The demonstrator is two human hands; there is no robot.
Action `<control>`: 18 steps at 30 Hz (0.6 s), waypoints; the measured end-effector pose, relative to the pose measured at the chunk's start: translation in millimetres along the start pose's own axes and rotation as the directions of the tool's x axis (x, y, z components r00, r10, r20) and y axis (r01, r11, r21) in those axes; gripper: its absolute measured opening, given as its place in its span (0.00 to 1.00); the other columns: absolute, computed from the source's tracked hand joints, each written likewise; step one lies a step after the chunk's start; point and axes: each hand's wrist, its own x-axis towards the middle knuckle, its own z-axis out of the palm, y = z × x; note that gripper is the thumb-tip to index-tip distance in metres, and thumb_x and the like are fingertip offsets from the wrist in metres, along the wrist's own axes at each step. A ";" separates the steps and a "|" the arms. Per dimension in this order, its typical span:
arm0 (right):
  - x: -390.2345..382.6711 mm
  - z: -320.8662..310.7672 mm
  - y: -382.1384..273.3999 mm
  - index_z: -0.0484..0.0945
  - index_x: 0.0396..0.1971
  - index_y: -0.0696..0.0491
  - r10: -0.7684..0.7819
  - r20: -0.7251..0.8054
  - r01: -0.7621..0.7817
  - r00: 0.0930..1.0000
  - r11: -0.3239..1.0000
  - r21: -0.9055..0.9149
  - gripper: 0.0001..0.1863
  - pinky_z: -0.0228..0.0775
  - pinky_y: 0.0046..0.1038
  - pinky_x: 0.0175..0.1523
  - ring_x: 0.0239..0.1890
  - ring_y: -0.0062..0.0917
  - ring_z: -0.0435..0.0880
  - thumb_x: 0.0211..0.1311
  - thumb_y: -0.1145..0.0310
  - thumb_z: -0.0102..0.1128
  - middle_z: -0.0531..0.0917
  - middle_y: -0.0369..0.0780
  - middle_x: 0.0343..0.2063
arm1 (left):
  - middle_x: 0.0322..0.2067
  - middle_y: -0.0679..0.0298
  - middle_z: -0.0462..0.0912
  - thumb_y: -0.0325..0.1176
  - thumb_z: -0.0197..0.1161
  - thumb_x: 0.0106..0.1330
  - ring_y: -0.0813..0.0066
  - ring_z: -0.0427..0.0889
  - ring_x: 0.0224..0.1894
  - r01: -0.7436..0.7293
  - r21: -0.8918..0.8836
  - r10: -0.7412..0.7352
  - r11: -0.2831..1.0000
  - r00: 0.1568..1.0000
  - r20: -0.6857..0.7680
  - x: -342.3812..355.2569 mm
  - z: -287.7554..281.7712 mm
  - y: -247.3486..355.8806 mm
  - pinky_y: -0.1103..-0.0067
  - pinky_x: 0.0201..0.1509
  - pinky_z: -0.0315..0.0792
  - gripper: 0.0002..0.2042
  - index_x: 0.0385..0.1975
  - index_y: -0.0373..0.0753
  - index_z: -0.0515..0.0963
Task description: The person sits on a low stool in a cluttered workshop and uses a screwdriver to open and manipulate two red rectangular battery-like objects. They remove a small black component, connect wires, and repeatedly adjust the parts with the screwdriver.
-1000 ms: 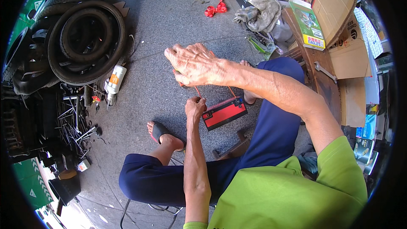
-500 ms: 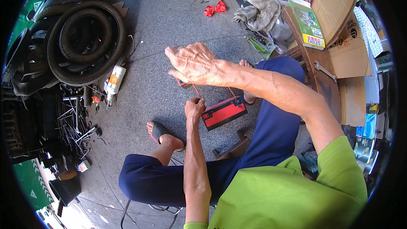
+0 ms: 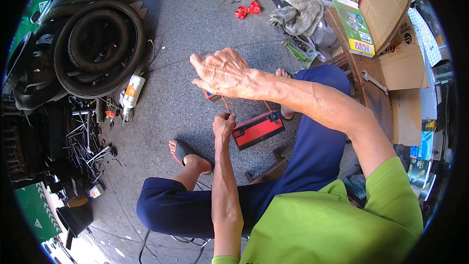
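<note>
A red and black battery (image 3: 259, 130) sits on the floor between my feet. Two thin orange-red wires (image 3: 267, 106) run up from its top toward my right hand. My left hand (image 3: 223, 125) is closed at the battery's left end, its fingertips pinching one wire by the terminal. My right hand (image 3: 223, 74) reaches across, farther off, with its back up and fingers curled down. Beneath it only a corner of an orange and blue block (image 3: 211, 96) peeks out. What the right fingers grip is hidden under the hand.
Stacked tyres (image 3: 100, 44) stand at the left, beside a white bottle (image 3: 133, 92) and scattered tools (image 3: 90, 139). At the right a wooden bench (image 3: 364, 80) bears a wrench (image 3: 375, 82) and a green box (image 3: 352, 24). A grey rag (image 3: 299, 13) and red ribbon (image 3: 248, 10) lie farther off.
My right hand has shifted very slightly, and an orange-red sliver now shows past its knuckles. My left hand and the red battery stay in place.
</note>
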 end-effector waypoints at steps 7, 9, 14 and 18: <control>-3.6 12.0 6.5 0.69 0.40 0.62 -0.122 -0.234 0.109 0.964 0.992 -0.068 0.23 0.75 0.39 0.27 0.20 0.40 0.83 0.60 0.56 0.59 0.80 0.43 0.16 | 0.25 0.53 0.84 0.46 0.61 0.57 0.58 0.85 0.33 -0.011 -0.022 0.011 1.000 1.000 -0.002 -0.5 1.5 -0.2 0.69 0.43 0.75 0.18 0.31 0.34 0.83; -2.9 14.7 8.2 0.69 0.40 0.62 -0.139 -0.245 0.131 0.959 0.990 -0.052 0.22 0.75 0.39 0.28 0.21 0.40 0.83 0.59 0.57 0.59 0.80 0.44 0.16 | 0.25 0.53 0.84 0.47 0.62 0.57 0.58 0.85 0.33 -0.014 -0.035 0.014 0.999 1.000 0.006 2.2 3.0 -3.1 0.69 0.42 0.75 0.19 0.31 0.33 0.83; -1.0 0.7 0.4 0.68 0.40 0.62 -0.006 -0.040 0.006 0.999 1.000 -0.009 0.24 0.76 0.40 0.30 0.22 0.41 0.84 0.58 0.55 0.60 0.80 0.45 0.16 | 0.25 0.53 0.84 0.47 0.62 0.57 0.59 0.85 0.32 -0.009 -0.088 0.010 0.996 1.000 0.016 4.9 6.1 -8.4 0.69 0.41 0.74 0.20 0.33 0.33 0.82; 0.1 0.8 6.3 0.68 0.41 0.63 -0.019 -0.066 0.017 0.998 0.999 -0.030 0.27 0.76 0.42 0.30 0.22 0.41 0.84 0.59 0.51 0.59 0.80 0.46 0.15 | 0.24 0.54 0.85 0.47 0.62 0.58 0.62 0.85 0.31 -0.016 -0.144 0.021 0.989 0.999 0.032 -2.0 0.0 0.4 0.70 0.41 0.75 0.19 0.34 0.34 0.83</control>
